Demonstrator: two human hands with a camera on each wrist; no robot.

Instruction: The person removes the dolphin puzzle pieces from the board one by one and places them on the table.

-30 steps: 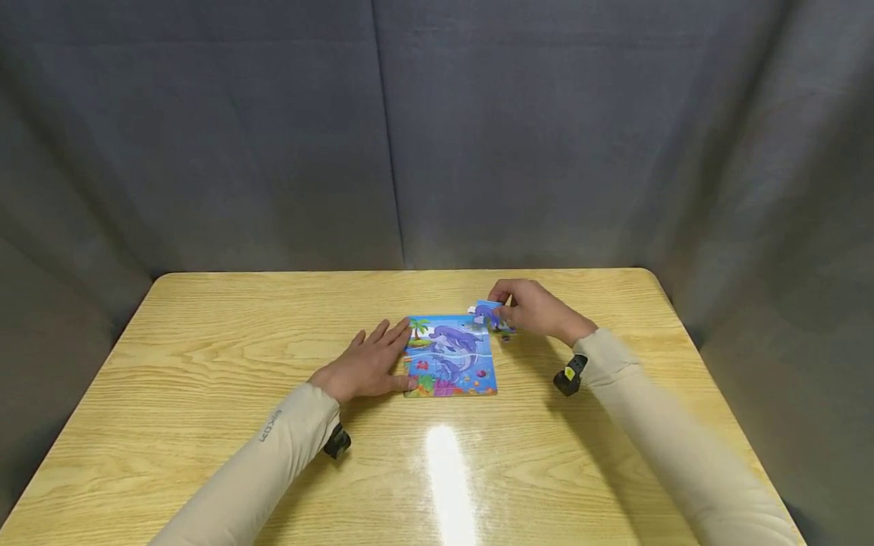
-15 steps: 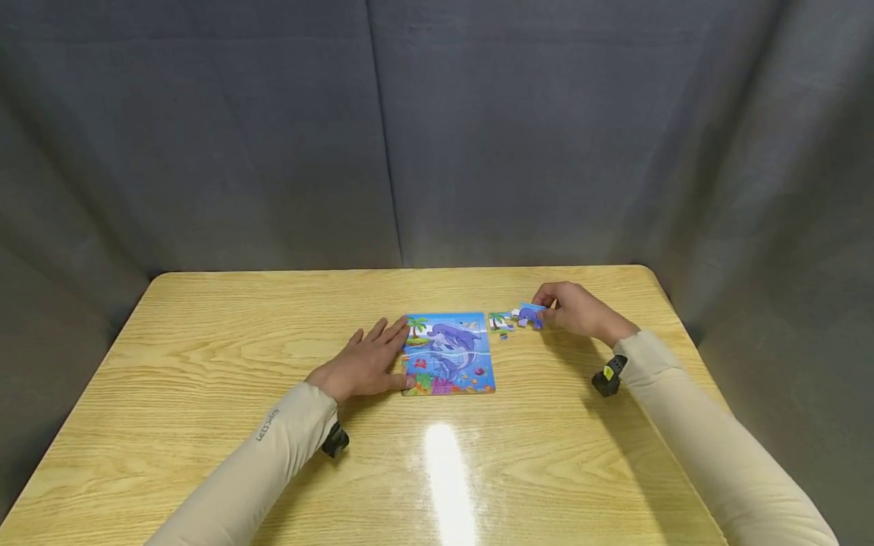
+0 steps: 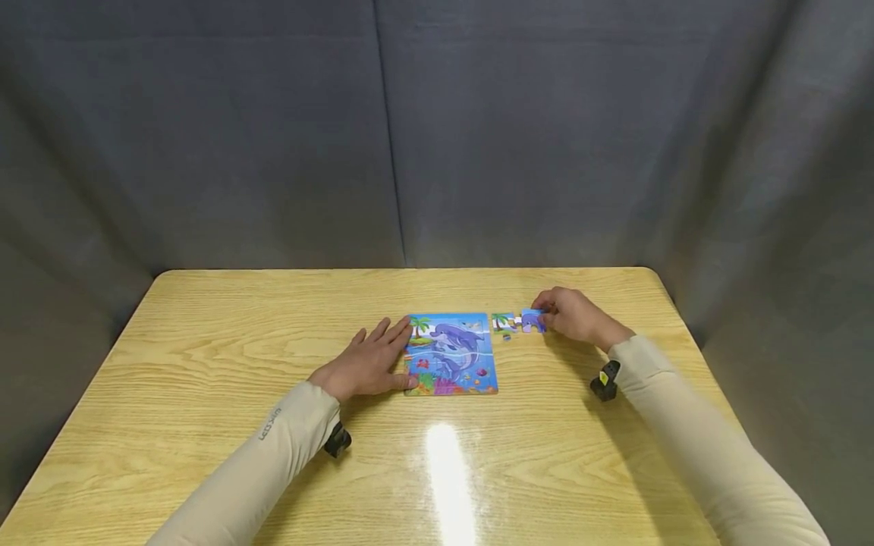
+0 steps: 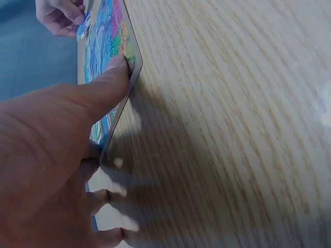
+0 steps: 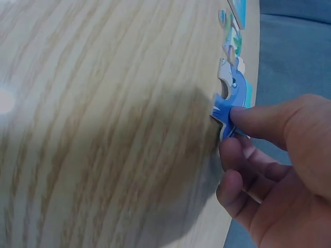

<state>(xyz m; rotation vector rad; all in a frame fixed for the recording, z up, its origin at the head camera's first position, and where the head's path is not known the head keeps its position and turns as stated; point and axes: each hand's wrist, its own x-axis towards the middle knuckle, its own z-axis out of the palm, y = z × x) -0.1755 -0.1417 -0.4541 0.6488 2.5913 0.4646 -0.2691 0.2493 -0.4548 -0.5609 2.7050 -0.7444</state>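
Observation:
A square dolphin puzzle board (image 3: 456, 356) lies on the table. My left hand (image 3: 365, 365) rests at its left edge with fingers spread, and in the left wrist view the thumb (image 4: 111, 77) presses the board's near corner. To the right of the board lies a palm-tree puzzle piece (image 3: 501, 323). Beside that, my right hand (image 3: 576, 315) pinches a blue and purple dolphin puzzle piece (image 5: 231, 101) between thumb and fingers. The dolphin piece sits close against the palm-tree piece, its white tab toward it.
The wooden table (image 3: 273, 318) has rounded far corners, with a grey curtain (image 3: 273, 152) hanging behind and at both sides. A bright light reflection shows on the table nearest the person.
My right hand has moved right, away from the board, carrying the dolphin piece, then slightly lower beside the palm-tree piece, which has come into view. The left hand has stayed put.

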